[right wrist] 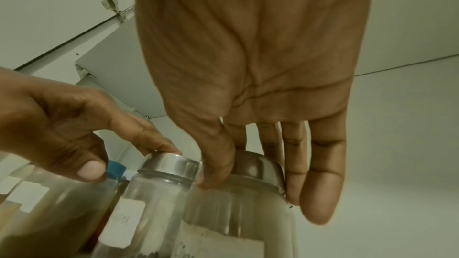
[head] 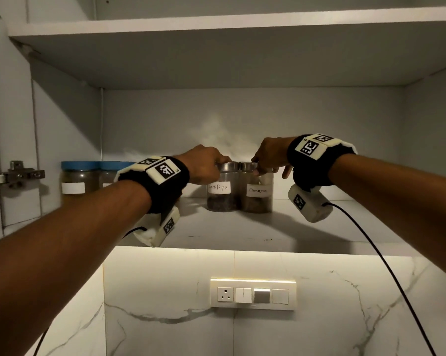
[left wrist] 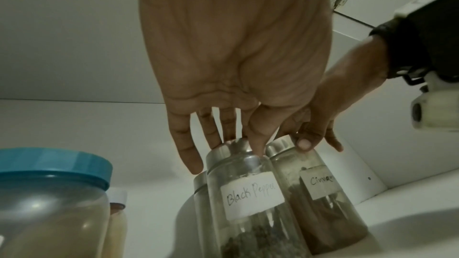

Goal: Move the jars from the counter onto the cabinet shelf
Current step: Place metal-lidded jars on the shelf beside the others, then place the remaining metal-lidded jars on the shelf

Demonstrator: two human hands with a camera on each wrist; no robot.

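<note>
Two glass jars with steel lids stand side by side on the cabinet shelf [head: 242, 232]: the Black Pepper jar [head: 220, 191] [left wrist: 250, 203] [right wrist: 154, 193] on the left, the Cinnamon jar [head: 256, 194] [left wrist: 320, 203] [right wrist: 238, 213] touching it on the right. My left hand [head: 209, 165] [left wrist: 238, 144] comes down from above and holds the pepper jar's lid between thumb and fingertips. My right hand [head: 268, 158] [right wrist: 248, 164] grips the cinnamon jar's lid the same way, thumb in front and fingers behind. Both jars are upright with their bases on the shelf.
Blue-lidded jars [head: 80, 178] [left wrist: 49, 203] stand at the shelf's left. Another steel-lidded jar [left wrist: 201, 193] sits behind the pepper jar. A door hinge [head: 18, 173] juts from the left wall. An upper shelf [head: 216, 29] is overhead. A socket panel [head: 252, 295] is on the marble wall below.
</note>
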